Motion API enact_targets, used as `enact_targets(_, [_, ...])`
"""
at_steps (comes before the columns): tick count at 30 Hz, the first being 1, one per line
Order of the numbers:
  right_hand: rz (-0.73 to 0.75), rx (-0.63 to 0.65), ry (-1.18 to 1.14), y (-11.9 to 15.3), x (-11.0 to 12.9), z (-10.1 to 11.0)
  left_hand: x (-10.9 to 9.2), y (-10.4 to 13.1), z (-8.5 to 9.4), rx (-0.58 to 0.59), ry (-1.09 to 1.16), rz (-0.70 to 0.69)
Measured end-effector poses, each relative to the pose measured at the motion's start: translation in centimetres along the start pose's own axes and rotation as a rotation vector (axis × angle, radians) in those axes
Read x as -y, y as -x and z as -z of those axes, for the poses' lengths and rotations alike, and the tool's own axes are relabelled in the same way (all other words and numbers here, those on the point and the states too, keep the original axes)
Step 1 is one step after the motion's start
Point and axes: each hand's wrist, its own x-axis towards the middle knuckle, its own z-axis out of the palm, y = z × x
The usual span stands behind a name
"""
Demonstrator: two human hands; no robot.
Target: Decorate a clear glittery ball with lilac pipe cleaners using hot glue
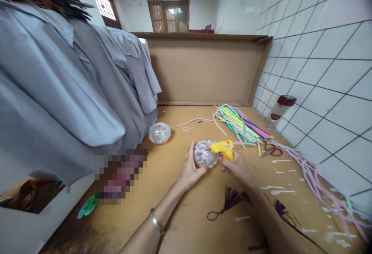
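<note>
My left hand [192, 166] cups a clear ball [202, 159] with pinkish-white decoration on its surface, fingers on its left side and thumb beneath. My right hand [236, 165] grips a yellow hot glue gun [226, 148] by its handle. The gun's metal nozzle points left, in front of the ball; whether it touches cannot be made out. A pale glue stick [244, 143] sticks out from the gun's back. To the left, a second clear decorated ball [159, 133] rests on the table. A dark purple tassel [229, 201] lies below my right hand.
A bundle of colourful pipe cleaners [238, 124] lies at the back right, near red-handled scissors [272, 150] and a clear bottle [279, 110]. Lilac strands [308, 170] run along the tiled wall. Grey cloth [116, 79] hangs at left; a cardboard panel [203, 71] stands behind.
</note>
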Motion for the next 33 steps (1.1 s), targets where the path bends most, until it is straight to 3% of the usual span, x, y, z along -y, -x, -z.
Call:
enact_targets(6, [0.011, 0.019, -0.136, -1.0, -1.2, 1.2, -0.9, -0.4, 0.3, 0.016, 0.233, 0.028])
enact_targets(10, [0.048, 0.039, -0.179, -1.0, -1.3, 1.7, -1.4, -0.4, 0.6, 0.005, 0.163, 0.045])
enact_targets(15, [0.184, 0.118, -0.264, -0.8, -1.3, 2.1, -2.3, 0.0, 0.2, -0.044, -0.041, -0.056])
enact_targets(21, [0.216, 0.15, -0.293, -0.5, -1.0, 2.2, -2.1, 0.4, -1.0, 0.057, 0.214, -0.101])
enact_targets(27, [0.258, 0.014, -0.241, -0.1, -0.3, 2.0, -2.3, 0.5, -0.5, -0.023, 0.137, -0.016])
enact_targets(33, [0.275, -0.154, -0.209, 0.5, 0.3, 1.1, -2.6, 0.3, -0.1, -0.092, 0.342, -0.046])
